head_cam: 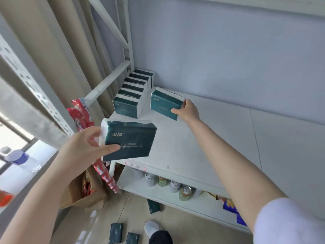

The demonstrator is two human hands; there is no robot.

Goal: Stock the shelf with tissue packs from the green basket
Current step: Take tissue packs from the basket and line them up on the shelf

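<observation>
The right hand (187, 110) grips a dark green tissue pack (166, 104) by its end, resting it on the white shelf (202, 143) at frame centre, just beside a row of packs (133, 92) lined up toward the back corner. The left hand (86, 147), lower left, holds a second pack (129, 140) in the air near the shelf's front edge. Three loose packs (153, 206) lie on the floor at the bottom. Cans (184, 192) stand on the lower shelf.

Glossy plastic-wrapped tissue packs (129, 140) over a matt white shelf (175, 147); shiny metal cans (184, 192) below.
</observation>
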